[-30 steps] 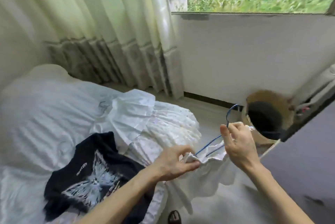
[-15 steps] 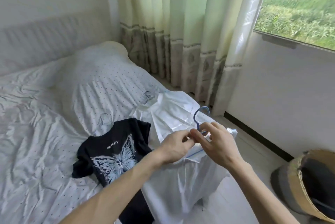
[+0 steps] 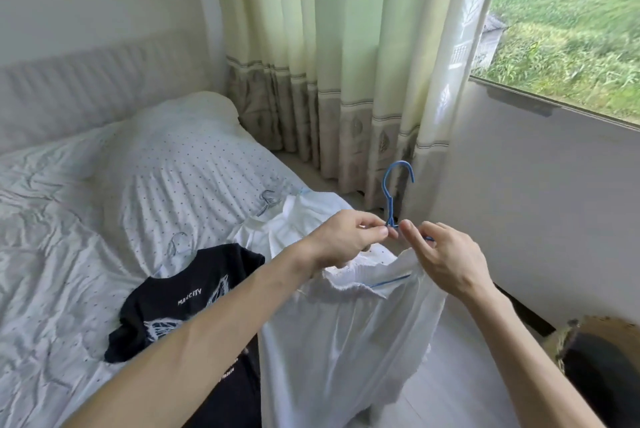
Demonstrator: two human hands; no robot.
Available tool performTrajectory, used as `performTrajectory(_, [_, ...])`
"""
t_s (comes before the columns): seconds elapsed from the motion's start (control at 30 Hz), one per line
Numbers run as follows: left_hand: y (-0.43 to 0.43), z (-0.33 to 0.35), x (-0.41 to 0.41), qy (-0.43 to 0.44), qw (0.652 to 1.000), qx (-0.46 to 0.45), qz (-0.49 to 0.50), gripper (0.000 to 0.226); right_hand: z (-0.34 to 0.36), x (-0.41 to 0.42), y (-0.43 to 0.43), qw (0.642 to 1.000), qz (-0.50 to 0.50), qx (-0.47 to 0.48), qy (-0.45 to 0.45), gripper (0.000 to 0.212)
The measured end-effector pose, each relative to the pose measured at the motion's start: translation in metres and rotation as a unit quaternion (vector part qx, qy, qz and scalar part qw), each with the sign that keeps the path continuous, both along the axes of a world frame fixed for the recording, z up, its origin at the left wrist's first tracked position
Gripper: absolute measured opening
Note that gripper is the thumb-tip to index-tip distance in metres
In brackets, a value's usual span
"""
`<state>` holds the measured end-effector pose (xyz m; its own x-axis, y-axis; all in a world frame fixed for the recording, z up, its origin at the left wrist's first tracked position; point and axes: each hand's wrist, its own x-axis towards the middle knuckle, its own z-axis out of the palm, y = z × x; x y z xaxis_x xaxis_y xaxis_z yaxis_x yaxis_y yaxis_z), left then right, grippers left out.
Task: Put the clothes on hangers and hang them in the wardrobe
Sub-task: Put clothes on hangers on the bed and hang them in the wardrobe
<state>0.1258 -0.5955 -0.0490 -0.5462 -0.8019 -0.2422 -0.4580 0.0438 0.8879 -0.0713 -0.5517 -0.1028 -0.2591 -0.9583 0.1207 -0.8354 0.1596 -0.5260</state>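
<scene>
A white garment (image 3: 346, 341) hangs off a blue wire hanger (image 3: 393, 192) in front of me, its elastic top bunched over the hanger's bar. My left hand (image 3: 343, 240) pinches the hanger just below its hook. My right hand (image 3: 446, 261) holds the hanger's right arm and the garment's top edge. A black T-shirt (image 3: 180, 303) with a white butterfly print lies flat on the bed. Beyond my hands, another white garment (image 3: 298, 216) lies at the bed's edge.
The bed (image 3: 69, 254) with dotted white sheets and a pillow (image 3: 183, 157) fills the left. Two pale hangers (image 3: 266, 200) lie on it. Pale green curtains (image 3: 329, 64) hang ahead, a window (image 3: 571, 29) at right. A woven basket (image 3: 595, 358) stands on the floor at lower right.
The view swung left from the basket toward the bed. The hanger hook now stands upright above my hands, and the white garment hangs lifted off the bed.
</scene>
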Motion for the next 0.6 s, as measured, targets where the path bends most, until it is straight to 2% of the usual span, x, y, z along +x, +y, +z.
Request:
performTrajectory(0.23, [-0.024, 0.063, -0.061, 0.059, 0.998, 0.006, -0.014, 0.024, 0.052, -0.062, -0.033, 0.995, -0.040, -0.085, -0.019, 0.070])
performTrajectory(0.3, [-0.035, 0.075, -0.063, 0.070, 0.997, -0.014, -0.003, 0.023, 0.062, -0.064, -0.050, 0.991, -0.033, -0.123, -0.037, 0.062])
performTrajectory(0.43, [-0.071, 0.075, -0.043, 0.059, 0.993, -0.069, 0.073, 0.021, 0.053, -0.051, -0.089, 0.976, 0.026, -0.197, -0.094, 0.032])
performTrajectory(0.53, [-0.108, 0.057, -0.016, 0.044, 0.983, -0.110, 0.141, 0.022, 0.017, -0.034, -0.111, 0.964, 0.059, -0.248, -0.080, 0.047])
performTrajectory(0.6, [-0.137, 0.042, 0.004, 0.002, 0.972, -0.152, 0.178, 0.023, -0.016, -0.022, -0.118, 0.975, 0.075, -0.203, -0.056, 0.056])
